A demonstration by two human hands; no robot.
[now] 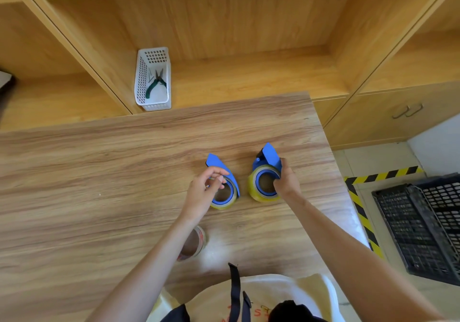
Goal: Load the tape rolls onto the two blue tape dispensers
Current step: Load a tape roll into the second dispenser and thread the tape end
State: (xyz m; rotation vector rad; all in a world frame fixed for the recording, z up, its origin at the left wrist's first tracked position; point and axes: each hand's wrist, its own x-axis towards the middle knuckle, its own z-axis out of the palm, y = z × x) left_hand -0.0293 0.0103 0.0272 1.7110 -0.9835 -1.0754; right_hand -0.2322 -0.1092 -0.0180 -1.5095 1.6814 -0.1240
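Lying side by side on the wood-grain surface (124,162) are two blue plastic tape dispensers, each already carrying a roll of yellowish clear tape, as seen in the head view. The left blue dispenser (219,164) is placed near the middle of the surface, with its yellowish tape roll (225,203) seated around the blue hub. The left hand (205,192) is held over the near-left edge of that roll, its fingers curled with thumb and fingertips brought close together above the roll's rim; whether anything is actually pinched between them cannot be told. The right blue dispenser (268,156) is set just beside the first, a narrow strip of bare wood being left between them. Its own yellowish tape roll (258,192) is gripped by the right hand (286,181), whose fingers are curled into the blue core while the thumb is pressed against the dispenser's right side.

A third roll of clear tape with red printing (196,243) is partly hidden under the left forearm, nearer the body and well apart from both dispensers. A white perforated plastic basket (143,80) holding green-handled pliers (155,83) is seen on the wooden shelf (249,77) beyond the surface. A black plastic crate (423,222) is seen on the floor at the right.
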